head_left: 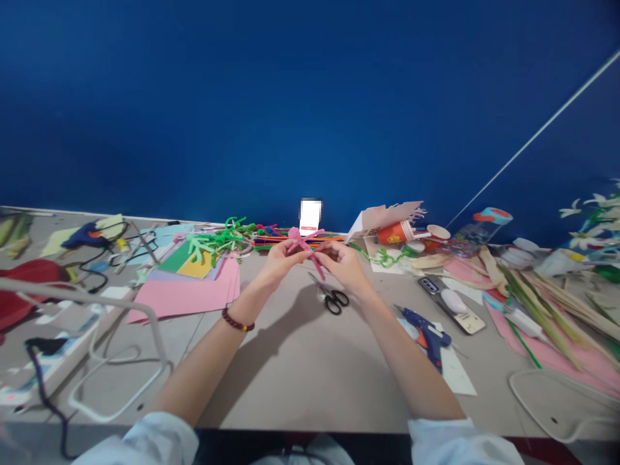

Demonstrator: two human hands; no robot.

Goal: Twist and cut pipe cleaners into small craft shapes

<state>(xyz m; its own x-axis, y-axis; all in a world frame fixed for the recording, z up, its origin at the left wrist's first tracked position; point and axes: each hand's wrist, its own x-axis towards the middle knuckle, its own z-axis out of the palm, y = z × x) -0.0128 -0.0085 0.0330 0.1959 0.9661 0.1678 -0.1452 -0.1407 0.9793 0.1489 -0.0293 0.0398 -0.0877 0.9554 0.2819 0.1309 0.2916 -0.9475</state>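
Head view. Item: one pink piece (296, 237), fuzzy, apparently pipe cleaner. Location: centre of the frame, raised between both hands, in front of a bundle of coloured stems (263, 243).

Left hand (277, 265): thumb and fingers pinched together on the left side of the piece; dark bead bracelet (237, 321) at the wrist. Right hand (345, 263): thumb and forefinger drawn together in a pinch at its right side, near the crossing; exact contact partly hidden.

Handling, as judged: very light; soft pile over what was probably a thin wire core; easily bent, inclined to hold a bend, little prone to slip. Crushing of the pile or loosening of a twist seemed the chief risks. Best hold: fingertips close to the crossing, one strand to each hand, loose ends left free.

Appearance: bright pink; a thicker, bunched part at upper left; slim strands crossing at the middle, one running to upper right, one slanting down between the hands. Finer detail blurred.

Nearby: black-handled scissors (336, 301), open, on the table (310, 381) just below the right hand; green stems (213, 244) left of centre; pink paper (188, 294) below those; blue glue gun (426, 330) at lower right.
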